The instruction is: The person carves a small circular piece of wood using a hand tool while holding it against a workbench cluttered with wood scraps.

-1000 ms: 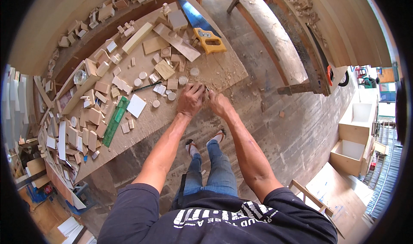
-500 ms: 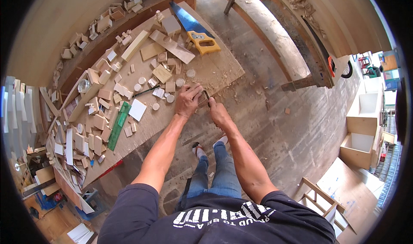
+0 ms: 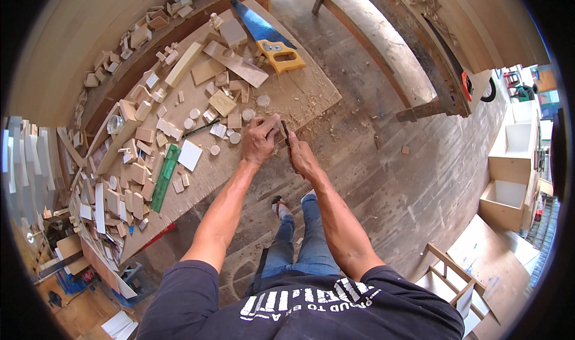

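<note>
My left hand (image 3: 259, 139) is closed at the board's front edge, its fingertips on something small, mostly hidden, perhaps a wood piece. Just right of it, my right hand (image 3: 302, 158) grips a slim dark hand tool (image 3: 285, 127) pointing up toward those fingertips. Around my hands on the plywood board (image 3: 320, 94) lie shavings, round wooden discs (image 3: 263, 100), small blocks (image 3: 223, 104), a white square piece (image 3: 190, 156) and a thin dark stick (image 3: 201, 130). Farther left is a green strip (image 3: 165, 178); at the back lies a saw (image 3: 280, 55) with a yellow handle.
Shelves (image 3: 138, 46) with offcuts line the back left. A long pale bench (image 3: 395, 46) and a second saw (image 3: 466, 88) are right of the board. Open boxes (image 3: 506, 142) and a wooden frame (image 3: 446, 268) stand at right. My feet are on the floor (image 3: 383, 196) below.
My right hand has drawn back and down from my left fingertips, showing more of the dark tool. The whole view has shifted slightly with my head.
</note>
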`<state>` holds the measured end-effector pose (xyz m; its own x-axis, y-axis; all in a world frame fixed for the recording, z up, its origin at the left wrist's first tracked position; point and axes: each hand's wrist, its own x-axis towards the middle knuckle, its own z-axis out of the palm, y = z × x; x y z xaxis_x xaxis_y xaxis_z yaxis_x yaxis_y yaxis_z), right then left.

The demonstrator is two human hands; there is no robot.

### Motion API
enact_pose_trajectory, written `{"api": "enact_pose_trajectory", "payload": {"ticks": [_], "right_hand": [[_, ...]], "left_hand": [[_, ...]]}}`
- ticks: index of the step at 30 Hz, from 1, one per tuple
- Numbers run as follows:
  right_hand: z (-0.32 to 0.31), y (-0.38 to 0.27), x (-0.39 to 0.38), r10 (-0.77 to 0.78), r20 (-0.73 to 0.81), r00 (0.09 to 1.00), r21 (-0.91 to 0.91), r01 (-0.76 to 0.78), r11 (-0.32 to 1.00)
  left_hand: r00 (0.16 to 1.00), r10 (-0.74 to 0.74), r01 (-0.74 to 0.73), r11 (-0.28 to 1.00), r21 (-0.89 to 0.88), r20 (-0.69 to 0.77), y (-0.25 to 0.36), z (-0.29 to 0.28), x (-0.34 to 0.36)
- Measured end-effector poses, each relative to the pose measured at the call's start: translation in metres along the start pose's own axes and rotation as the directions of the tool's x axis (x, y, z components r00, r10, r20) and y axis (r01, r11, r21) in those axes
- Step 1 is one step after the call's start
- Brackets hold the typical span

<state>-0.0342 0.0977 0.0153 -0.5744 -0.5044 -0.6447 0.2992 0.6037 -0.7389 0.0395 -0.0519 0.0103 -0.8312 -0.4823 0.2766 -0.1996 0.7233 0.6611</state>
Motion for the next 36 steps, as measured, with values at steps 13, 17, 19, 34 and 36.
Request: {"api": "enact_pose_trajectory", "payload": {"ticks": [13, 17, 19, 34, 36], "right_hand": [[0.006, 0.015, -0.011, -0.120, -0.143, 0.982, -0.171, 0.095, 0.981], [-0.007, 0.015, -0.016, -0.024, -0.100, 0.995, 0.039, 0.028, 0.999], [-0.007, 0.012, -0.009, -0.051, -0.112, 0.992, 0.076, 0.060, 0.995], [0.021, -0.007, 0.002, -0.054, -0.165, 0.985, -0.120, 0.035, 0.992], [0.026, -0.015, -0.002, -0.023, -0.198, 0.980, -0.126, -0.002, 0.992]], "left_hand": [[0.994, 0.028, -0.028, 1.000, -0.006, 0.105, -0.019, 0.004, 0.007], [0.988, 0.013, 0.006, 0.993, -0.122, 0.155, -0.009, -0.002, 0.011], [0.959, -0.185, 0.224, 0.959, -0.172, 0.213, 0.007, -0.008, 0.018], [0.995, -0.016, 0.027, 0.993, -0.114, 0.095, -0.001, 0.006, 0.011], [0.995, -0.016, 0.026, 0.994, -0.103, 0.096, -0.005, 0.006, 0.009]]}}
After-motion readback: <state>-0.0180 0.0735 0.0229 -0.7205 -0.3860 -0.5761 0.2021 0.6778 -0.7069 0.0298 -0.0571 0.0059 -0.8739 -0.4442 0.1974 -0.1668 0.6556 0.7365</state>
